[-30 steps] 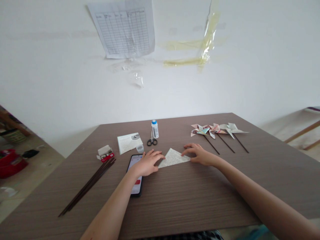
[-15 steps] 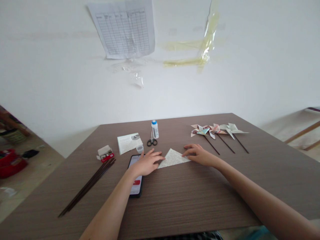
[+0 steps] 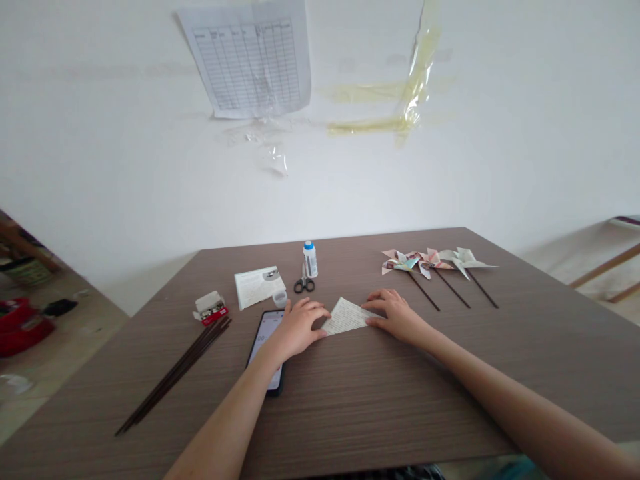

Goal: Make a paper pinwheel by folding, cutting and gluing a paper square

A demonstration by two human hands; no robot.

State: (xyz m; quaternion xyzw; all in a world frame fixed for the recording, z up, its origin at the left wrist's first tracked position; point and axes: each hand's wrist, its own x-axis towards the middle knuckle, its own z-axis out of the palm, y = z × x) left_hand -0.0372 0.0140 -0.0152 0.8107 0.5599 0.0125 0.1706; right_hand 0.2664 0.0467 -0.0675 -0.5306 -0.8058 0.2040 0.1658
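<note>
A printed sheet of paper folded into a triangle (image 3: 347,317) lies on the table in front of me, its peak pointing away. At its left corner my left hand (image 3: 299,327) is closed, thumb below and fingers above the edge. My right hand (image 3: 395,316) grips the right corner in the same way. Both corners are covered by my fingers. Under my left wrist lies a phone (image 3: 261,340) with its screen lit, partly hidden by the forearm.
Behind the triangle are scissors (image 3: 304,285), a white bottle with a blue cap (image 3: 310,260), a small clear cup (image 3: 280,299) and printed paper (image 3: 257,287). Leftward are a small red-and-white box (image 3: 211,309) and dark sticks (image 3: 175,373). Three paper pinwheels (image 3: 430,261) lie at back right.
My thumbs have come in to the triangle's lower corners, and both hands have closed on them. The left hand has shifted slightly right. The paper has hardly moved.
</note>
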